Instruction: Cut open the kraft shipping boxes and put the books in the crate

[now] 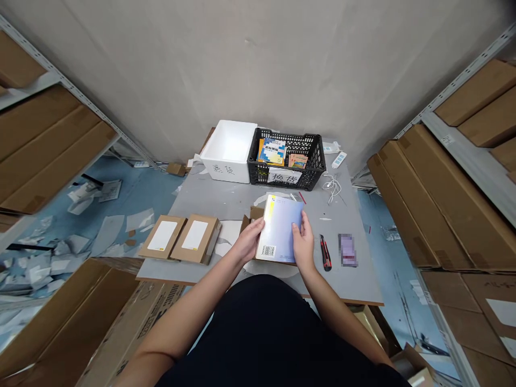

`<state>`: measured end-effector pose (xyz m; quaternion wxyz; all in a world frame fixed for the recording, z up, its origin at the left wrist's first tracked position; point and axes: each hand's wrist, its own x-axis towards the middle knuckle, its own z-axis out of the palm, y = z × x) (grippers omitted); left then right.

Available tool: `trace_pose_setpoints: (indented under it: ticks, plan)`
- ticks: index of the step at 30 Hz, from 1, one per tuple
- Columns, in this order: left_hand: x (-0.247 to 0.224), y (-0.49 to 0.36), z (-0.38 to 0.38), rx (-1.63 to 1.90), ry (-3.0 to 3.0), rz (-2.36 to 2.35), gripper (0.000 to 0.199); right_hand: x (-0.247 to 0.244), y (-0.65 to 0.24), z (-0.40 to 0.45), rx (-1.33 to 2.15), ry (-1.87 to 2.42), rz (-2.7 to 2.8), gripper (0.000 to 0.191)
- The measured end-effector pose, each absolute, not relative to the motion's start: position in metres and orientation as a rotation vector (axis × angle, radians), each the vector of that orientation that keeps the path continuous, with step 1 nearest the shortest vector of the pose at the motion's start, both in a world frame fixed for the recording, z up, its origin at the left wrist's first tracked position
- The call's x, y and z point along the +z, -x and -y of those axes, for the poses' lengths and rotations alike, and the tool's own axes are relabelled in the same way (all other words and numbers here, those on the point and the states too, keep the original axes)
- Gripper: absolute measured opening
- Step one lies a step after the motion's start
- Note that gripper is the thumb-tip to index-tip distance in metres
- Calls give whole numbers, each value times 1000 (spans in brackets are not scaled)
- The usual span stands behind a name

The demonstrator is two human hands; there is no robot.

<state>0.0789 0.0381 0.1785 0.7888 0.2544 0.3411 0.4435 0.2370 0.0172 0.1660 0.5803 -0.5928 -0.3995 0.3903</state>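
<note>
A book (280, 228) with a pale blue-violet cover, a yellow strip and a barcode is held between both hands above the table. My left hand (250, 241) grips its left edge, and my right hand (303, 243) grips the right edge with the thumb on the cover. Partly hidden beneath the book is an open brown cardboard box (246, 221); its inside cannot be made out. Right of my right hand lies a red and black utility knife (325, 253), and farther right a phone-shaped item (347, 250) is blurred out.
Two labelled cardboard boxes (196, 239) sit at the table's left. At the back stand a white foam bin (228, 169) and a black plastic crate (314, 172) holding books. A white cable (331, 185) lies at right. Carton-filled shelves flank the table; scraps litter the floor.
</note>
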Motion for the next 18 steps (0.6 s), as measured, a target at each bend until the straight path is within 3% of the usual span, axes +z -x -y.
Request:
trace_pose_setpoints:
  ticks: [4,8,14,18]
  plan:
    - [184,-89,-30,947,-543,-697,54,156,-225,-14,897,1421,1016,58]
    - [186,-101,-20,954,-613,-698,48,151,-208,-9,1177,1285,935,62]
    - [176,-109,-23,996,-1086,-836,41,170,-200,-3,1463,952,624,56]
    - [166,-104,-32,979,-1448,-969,48,184,-208,-3,1450,939,489,47]
